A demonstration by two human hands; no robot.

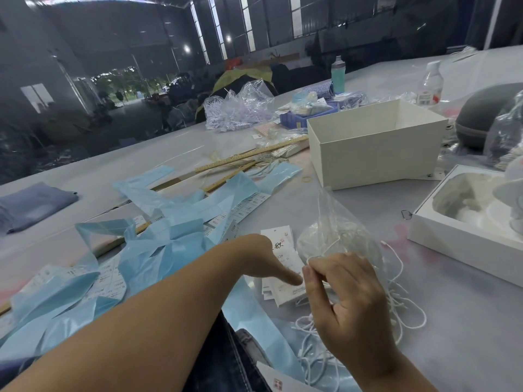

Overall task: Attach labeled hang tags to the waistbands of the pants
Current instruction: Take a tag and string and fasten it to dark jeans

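- Right hand (348, 295) of mine is near the bottom of the view, with finger and thumb pinched on a thin white string (317, 260).
- My other fingers on that hand are bent loosely.
- My left hand (271, 264) reaches across from the left, and its fingertip almost meets my right fingers. I cannot tell if it holds anything, since most of its fingers are hidden.
- Just behind my two hands lie white hang tags (283, 250) on the tabletop (467, 335), some in a small pile.
- Right behind my right hand sits a clear bag (336, 222) with more white string inside.
- Loose white strings (402, 306) lie in a messy heap under and beside my right hand.
- Below my left arm I see dark jeans (226, 360) with light stitching, at the near edge of the tabletop.
- To the left of my hands are lots of light blue plastic strips (158, 250) and printed label sheets (110, 275).
- Far behind my hands lie wooden rulers (249, 157) and a big open white box (376, 148).
- To the right of my right hand is a flat white box (464, 219) with a molded tray in it.
- Far to the left is a folded blue cloth (34, 205).
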